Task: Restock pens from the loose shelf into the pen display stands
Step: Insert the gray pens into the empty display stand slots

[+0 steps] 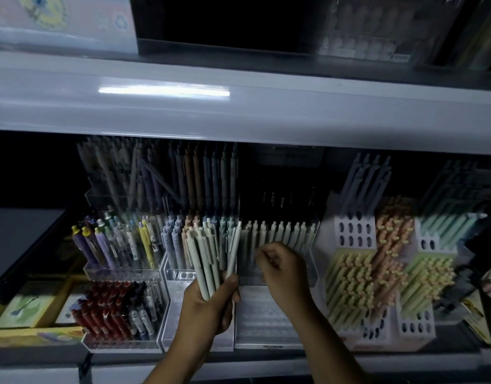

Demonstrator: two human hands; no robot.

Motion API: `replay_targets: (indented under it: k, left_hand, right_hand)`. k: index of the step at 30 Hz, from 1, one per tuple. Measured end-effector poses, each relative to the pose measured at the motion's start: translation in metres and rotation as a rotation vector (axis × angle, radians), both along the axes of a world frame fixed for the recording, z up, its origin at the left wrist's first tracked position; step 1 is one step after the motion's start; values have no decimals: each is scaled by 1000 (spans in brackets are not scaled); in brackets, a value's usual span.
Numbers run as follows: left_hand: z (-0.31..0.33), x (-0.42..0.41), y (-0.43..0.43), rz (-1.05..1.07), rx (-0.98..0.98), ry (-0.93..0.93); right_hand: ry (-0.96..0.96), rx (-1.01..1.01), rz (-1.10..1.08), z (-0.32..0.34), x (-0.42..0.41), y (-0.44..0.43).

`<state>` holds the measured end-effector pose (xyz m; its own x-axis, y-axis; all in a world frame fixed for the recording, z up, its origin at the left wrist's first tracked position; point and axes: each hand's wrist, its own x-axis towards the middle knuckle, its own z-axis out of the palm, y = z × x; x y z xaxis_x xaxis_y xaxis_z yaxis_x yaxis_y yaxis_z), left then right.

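Observation:
My left hand (211,303) grips a bundle of pale green pens (204,259), held upright in front of the middle clear stand (197,345). One pen of the bundle (234,246) leans out to the right. My right hand (284,268) hovers with curled fingers at the row of pale green pens (280,231) standing in the clear display stand (269,325) just right of centre. I cannot see whether its fingertips pinch a pen; the hand is blurred.
Clear stands to the left hold mixed coloured pens (122,242) and red pens (106,311). White perforated stands (413,325) on the right hold yellow-green and orange pens. A wide shelf lip (238,106) overhangs above. Boxed goods (25,303) lie at the far left.

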<state>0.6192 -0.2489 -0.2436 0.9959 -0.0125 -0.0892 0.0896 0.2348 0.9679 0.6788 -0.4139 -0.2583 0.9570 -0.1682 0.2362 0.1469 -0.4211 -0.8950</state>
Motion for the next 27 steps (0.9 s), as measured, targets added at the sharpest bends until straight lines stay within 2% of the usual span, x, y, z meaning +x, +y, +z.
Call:
replay_targets:
  k: [4,7,12,18,22,27]
  left_hand:
    - [1,-1,-4,-8,-4,-16]
    - [-2,-4,-11,9,5,-29]
    - [0,-5,-15,14,35,-31]
    - [-6,-4,-9,-4,-1,-2]
    - [-9,-6,-5,-20,-13,10]
    - [-9,-6,-4,-23,-26,-3]
  right_hand:
    - [42,231,168,26,-22,10]
    - [88,272,321,36,-33,13]
    - [90,273,265,36,-34,15]
    - [-35,371,79,34,-26,-9]
    - [-153,287,-40,24,-15,-34]
    - [-189,48,-12,15,-3,-57]
